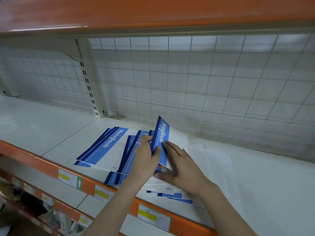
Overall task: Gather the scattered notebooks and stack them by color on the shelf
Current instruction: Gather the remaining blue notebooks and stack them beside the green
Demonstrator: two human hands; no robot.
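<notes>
Several blue-and-white notebooks lie spread over the white shelf. One flat notebook rests at the left, its "NoteBook" title facing up. My left hand grips a tilted blue notebook by its lower edge, raised on its side above the others. My right hand lies beside it, straight fingers touching the notebook's cover. More blue notebooks stick out below my right wrist near the shelf's front edge. My hands hide the middle of the pile.
A white wire grid backs the shelf, with a slotted upright at the left. The front edge is an orange rail with price labels. An orange shelf hangs overhead. Lower shelves show at bottom left.
</notes>
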